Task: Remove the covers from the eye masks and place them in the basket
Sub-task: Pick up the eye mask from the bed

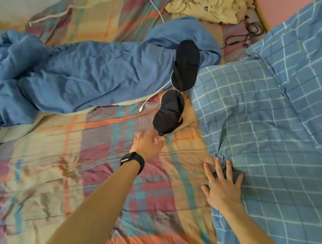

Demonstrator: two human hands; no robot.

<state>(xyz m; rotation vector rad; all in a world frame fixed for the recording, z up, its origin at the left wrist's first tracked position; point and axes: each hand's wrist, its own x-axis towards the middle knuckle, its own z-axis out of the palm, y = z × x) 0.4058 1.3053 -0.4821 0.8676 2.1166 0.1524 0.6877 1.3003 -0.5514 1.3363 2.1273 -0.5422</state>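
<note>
The right hand [223, 187] is lying closest to the camera, at about 5 o'clock from the picture's centre. Its fingers are spread wide and flat, and it is pressing on the edge of the blue checked quilt [273, 116]. Something dark is showing under the fingers, but I cannot tell what it is, and the hand is not closing around anything.

A little farther, near the centre, the left hand [149, 144] is reaching forward over the plaid bedsheet [55, 161]. It is wearing a black watch [132, 161] on the wrist and a thin ring [140, 134] on one finger. The fingers are loosely curled and partly open, and the fingertips are touching or almost touching the near end of the nearer eye mask [169, 112]; I cannot tell if they are already pinching it.

This black mask is lying on the sheet at 12 o'clock from the left hand, just beside the quilt's edge. A white cable [150, 99] is running at its 9 o'clock side. The farther eye mask [185, 65], also black, is lying beyond it, end to end with it, resting partly on the crumpled blue blanket [82, 72] that is stretching away toward 9 o'clock.

At the far end, at 12 o'clock, a beige garment [209, 5] is lying in a heap, with black cords [247, 34] at its 4 o'clock side.
</note>
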